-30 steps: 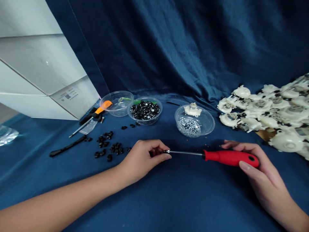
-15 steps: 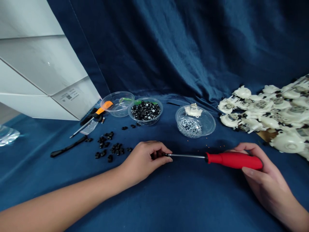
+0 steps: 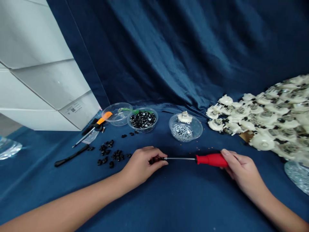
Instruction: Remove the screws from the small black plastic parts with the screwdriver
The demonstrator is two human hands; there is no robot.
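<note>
My left hand (image 3: 144, 161) is closed in a pinch on a small black part (image 3: 154, 159), mostly hidden by the fingers. A screwdriver (image 3: 210, 160) with a red handle lies level, its metal shaft reaching left to the fingertips of that hand. The tip meets the black part; a small shiny piece shows there, perhaps a screw head. My right hand (image 3: 241, 167) is wrapped round the back end of the red handle, thumb on top. Left of my left hand lie several loose black parts (image 3: 117, 155) in small piles.
Behind my hands stand a clear tub of small silvery screws (image 3: 182, 132) with a cream part (image 3: 184, 117) inside, a tub of black parts (image 3: 143, 120) and a clear tub (image 3: 118, 115). An orange-handled screwdriver (image 3: 100, 121) lies left. Cream housings (image 3: 263, 140) pile up right; white boxes (image 3: 50, 83) stand left.
The view has shifted a little. My right hand has turned on the red handle, from fingers spread beneath it to thumb over its end. My left hand keeps its pinch.
</note>
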